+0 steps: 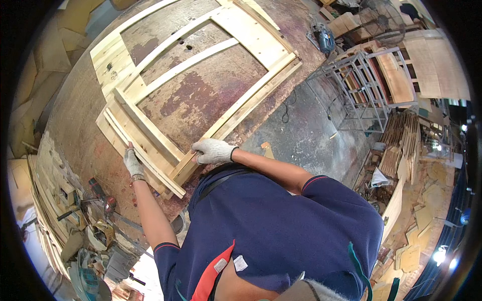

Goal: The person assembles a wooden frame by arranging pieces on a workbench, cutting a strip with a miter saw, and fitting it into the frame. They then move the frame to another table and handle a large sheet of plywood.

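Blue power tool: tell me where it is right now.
In the head view, the blue power tool is at the upper right, between the pale wooden frame and the fan.

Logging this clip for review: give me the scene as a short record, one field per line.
Workpiece: pale wooden frame, lying on a worn work surface
Left hand: gloved, at the frame's left side; grip unclear
Right hand: gloved, fingers curled over the frame's near corner
Far right corner: blue power tool
Beyond, right: grey metal stand, fan
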Demonstrator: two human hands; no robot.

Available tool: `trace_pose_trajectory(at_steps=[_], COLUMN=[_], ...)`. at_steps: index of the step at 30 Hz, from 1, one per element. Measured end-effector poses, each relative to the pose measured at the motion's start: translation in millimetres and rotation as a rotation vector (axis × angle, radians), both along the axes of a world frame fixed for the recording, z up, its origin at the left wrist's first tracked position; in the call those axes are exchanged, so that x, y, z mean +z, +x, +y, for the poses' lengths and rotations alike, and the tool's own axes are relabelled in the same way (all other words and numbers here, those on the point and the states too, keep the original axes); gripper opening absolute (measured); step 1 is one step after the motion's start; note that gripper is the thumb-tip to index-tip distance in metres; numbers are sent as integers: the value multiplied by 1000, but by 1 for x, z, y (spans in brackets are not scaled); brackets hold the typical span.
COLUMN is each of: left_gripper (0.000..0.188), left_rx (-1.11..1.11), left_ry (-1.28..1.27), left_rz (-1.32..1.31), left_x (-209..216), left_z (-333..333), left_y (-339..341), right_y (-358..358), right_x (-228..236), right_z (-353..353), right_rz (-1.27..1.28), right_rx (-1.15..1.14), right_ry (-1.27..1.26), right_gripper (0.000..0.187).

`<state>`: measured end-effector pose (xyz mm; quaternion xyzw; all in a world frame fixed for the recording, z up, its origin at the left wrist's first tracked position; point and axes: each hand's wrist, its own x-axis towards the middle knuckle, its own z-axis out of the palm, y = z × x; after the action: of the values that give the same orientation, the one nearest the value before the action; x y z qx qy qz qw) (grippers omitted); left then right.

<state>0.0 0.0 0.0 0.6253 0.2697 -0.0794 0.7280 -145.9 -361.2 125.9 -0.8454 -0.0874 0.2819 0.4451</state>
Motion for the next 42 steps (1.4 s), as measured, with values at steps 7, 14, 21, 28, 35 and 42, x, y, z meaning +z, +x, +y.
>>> trace_pose_trajectory(at_steps=[7, 14, 21, 28, 35, 42], left_gripper=[39, 39, 45, 46, 28, 32], left_rx=[38, 56, 63, 11, -13, 8], left_ry=[-9, -34, -19, -20, -173, 20], left_rz=[41, 38, 71, 51, -66, 4], left_x=[-6, -4, -2, -1, -9, -13], left_z=[-9, -11, -13, -13, -19, -11], left_y=[-27, -23, -21, -23, -25, -26], right_y=[-20, -17, -18, -17, -15, -18], right_x=[24, -2, -6, 0, -3, 1], right_z=[-13, -12, -12, -13, -12, -2], right_rz=[73, -7, -25, 1, -5, 105], right_rx=[-29, -8, -10, 8, 31, 31], right_ry=[44, 30, 24, 10, -68, -65], right_gripper=[47, 49, 49, 48, 50, 49])
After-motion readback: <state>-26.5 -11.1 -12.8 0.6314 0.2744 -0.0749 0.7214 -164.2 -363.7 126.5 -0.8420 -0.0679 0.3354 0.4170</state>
